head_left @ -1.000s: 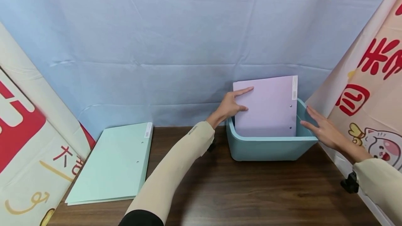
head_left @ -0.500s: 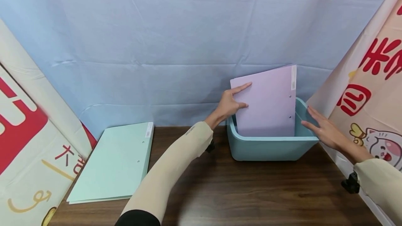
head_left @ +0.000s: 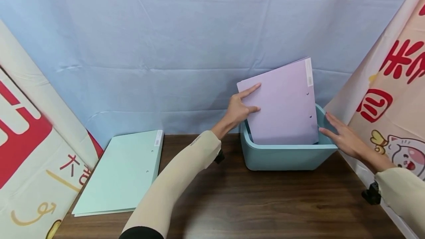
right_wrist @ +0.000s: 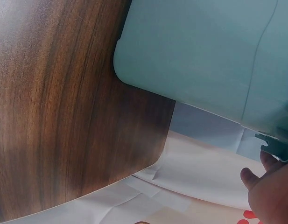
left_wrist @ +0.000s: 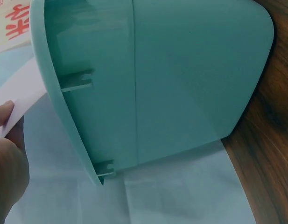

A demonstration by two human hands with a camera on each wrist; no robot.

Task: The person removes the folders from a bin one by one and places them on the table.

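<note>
Fingers of the left hand (head_left: 239,108) pinch the upper left corner of a lilac folder (head_left: 280,104), which stands tilted in a teal bin (head_left: 285,158) right of centre in the head view, its lower edge down inside and its top leaning toward the upper right. Gripping at that corner gives the hand leverage over the folder's angle, which seems to be why the grip sits so high. The right hand (head_left: 345,139), fingers straight and spread, rests against the bin's right rim, probably steadying it so it does not slide on the wooden table (head_left: 265,205); whether the palm presses firmly I cannot tell. In the left wrist view only a sliver of the folder (left_wrist: 22,100) shows beside the bin's wall (left_wrist: 158,79). A mint-green folder (head_left: 123,172) lies flat at the lower left of the table, well apart from the bin.
</note>
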